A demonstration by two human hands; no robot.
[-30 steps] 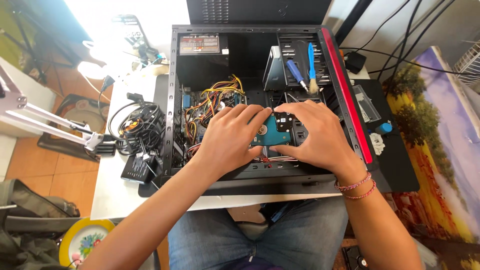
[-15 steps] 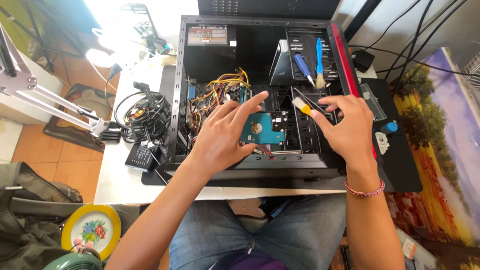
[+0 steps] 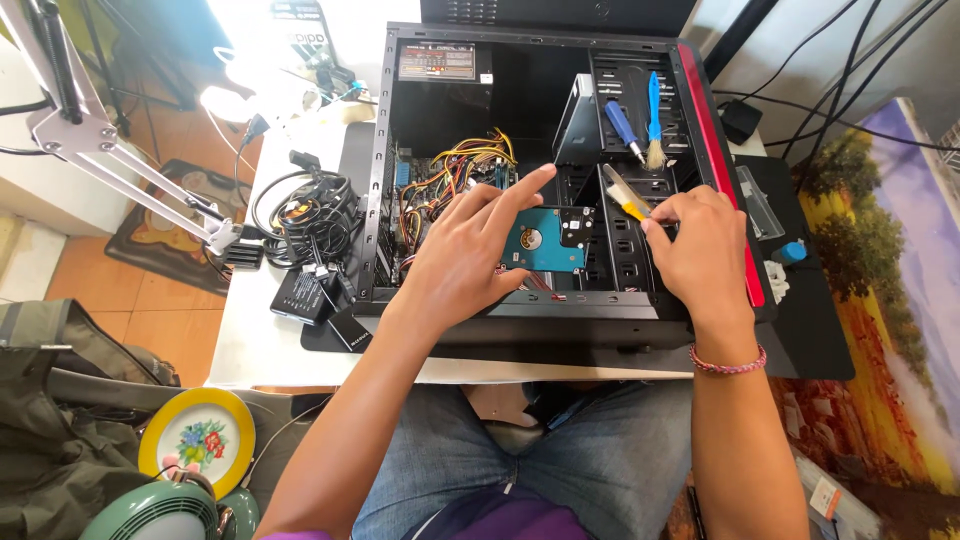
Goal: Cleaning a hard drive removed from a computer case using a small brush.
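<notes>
Far on the left, a white lamp arm (image 3: 120,165) reaches over the floor, and a yellow plate with painted flowers (image 3: 196,440) lies low down. Next comes a heap of black cables (image 3: 305,215) on the white table (image 3: 250,340).

The big black computer case (image 3: 380,180) lies open on its side. Inside it, a bunch of yellow, red and orange wires (image 3: 455,165) curls near the top.

The left hand (image 3: 470,250) rests flat on the hard drive (image 3: 545,240), with the fingers spread and one finger pointing up. It presses down and does not wrap around anything. The hard drive is a small flat box, blue-green on top with a round silver spot and a black corner. It sits in the middle of the case, between the two hands.

The right hand (image 3: 700,250) is closed around a yellow-handled tool (image 3: 625,195), pinching it with fingers and thumb. A pink bead bracelet (image 3: 727,362) circles that wrist.

Above, a blue screwdriver (image 3: 622,125) and a blue brush (image 3: 654,125) lie in the case. A red strip (image 3: 715,160) runs along the right edge.
</notes>
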